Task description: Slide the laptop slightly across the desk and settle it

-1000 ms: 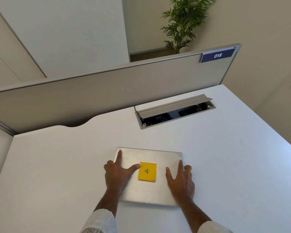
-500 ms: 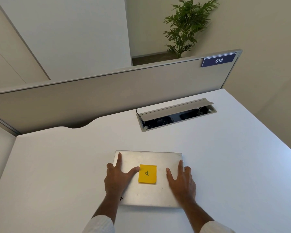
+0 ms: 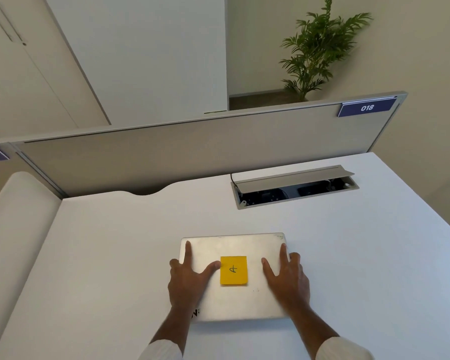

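A closed silver laptop (image 3: 234,276) lies flat on the white desk (image 3: 348,255), near the front edge and roughly centred before the person. A yellow sticky note (image 3: 233,270) bearing a handwritten mark sits on the middle of the lid. The left hand (image 3: 190,279) rests flat on the left part of the lid, fingers extended, with the index finger pointing toward the far left corner, the thumb tip touching the left edge of the note, and the outer fingers reaching over the lid's left edge. The right hand (image 3: 287,278) rests flat on the right part of the lid, fingers extended, with the outer fingers at the lid's right edge. Neither hand holds anything; both lie open on the lid. Compared with one second ago, the hands keep the same placement on the lid and the lid remains shut; only the viewpoint has shifted, so that more of the left side now shows. Judgement: the laptop is steadied under both palms and no opening or lifting has begun. Farther back and to the right, a cable tray (image 3: 294,188) with its flap raised is recessed in the desk. A grey partition (image 3: 192,152) runs along the far edge, carrying a blue label (image 3: 366,108) reading 018. A potted plant (image 3: 320,48) stands beyond it.
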Demonstrator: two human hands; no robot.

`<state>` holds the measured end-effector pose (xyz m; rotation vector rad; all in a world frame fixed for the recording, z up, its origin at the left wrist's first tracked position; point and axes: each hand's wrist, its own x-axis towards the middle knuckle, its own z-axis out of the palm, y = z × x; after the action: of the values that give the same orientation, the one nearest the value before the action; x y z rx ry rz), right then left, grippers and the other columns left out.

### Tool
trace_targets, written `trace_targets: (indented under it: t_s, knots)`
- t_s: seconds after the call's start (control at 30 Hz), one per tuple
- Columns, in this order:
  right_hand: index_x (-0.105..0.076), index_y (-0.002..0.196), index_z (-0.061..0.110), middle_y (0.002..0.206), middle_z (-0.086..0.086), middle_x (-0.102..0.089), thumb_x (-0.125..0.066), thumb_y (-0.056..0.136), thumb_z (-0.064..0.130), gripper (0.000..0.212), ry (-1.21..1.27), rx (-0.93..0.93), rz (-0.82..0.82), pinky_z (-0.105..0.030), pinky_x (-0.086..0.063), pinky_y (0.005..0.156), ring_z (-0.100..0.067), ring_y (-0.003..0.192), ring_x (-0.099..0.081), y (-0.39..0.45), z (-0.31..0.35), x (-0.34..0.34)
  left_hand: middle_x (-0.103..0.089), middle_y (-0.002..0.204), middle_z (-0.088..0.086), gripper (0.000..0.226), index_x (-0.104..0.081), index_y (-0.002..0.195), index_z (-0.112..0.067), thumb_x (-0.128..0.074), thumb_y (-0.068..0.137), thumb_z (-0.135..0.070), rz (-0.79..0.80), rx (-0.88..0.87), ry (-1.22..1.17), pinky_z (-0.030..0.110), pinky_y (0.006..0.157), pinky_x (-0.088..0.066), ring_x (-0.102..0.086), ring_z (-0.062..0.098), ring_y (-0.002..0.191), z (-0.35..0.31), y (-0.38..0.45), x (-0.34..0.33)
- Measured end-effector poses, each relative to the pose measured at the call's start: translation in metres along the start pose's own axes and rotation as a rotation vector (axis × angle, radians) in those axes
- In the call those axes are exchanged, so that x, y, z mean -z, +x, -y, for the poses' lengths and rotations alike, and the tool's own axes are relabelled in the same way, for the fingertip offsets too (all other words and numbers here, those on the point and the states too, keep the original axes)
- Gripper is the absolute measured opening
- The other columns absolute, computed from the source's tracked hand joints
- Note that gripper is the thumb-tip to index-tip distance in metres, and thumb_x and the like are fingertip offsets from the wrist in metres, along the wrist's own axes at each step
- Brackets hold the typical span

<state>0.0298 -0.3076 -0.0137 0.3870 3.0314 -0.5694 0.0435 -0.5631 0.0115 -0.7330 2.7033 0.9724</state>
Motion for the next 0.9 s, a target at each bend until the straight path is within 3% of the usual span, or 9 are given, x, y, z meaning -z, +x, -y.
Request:
trace_targets:
  t_s: [0.9]
  knots:
    - [-0.022,0.153,0.024,0.129,-0.005,-0.041,-0.031,0.09,0.075,0.081,0.006,0.231,0.097,-0.041,-0.053,0.083,-0.027,0.111,-0.057,0.024,0.001,0.0,-0.031,0.112,-0.003,0.12,-0.004,0.155,-0.051,-0.051,0.056,-0.101,-0.099,0.135,-0.115,0.043,0.087,-0.049,-0.057,0.032,0.114,0.019,-0.038,-0.003]
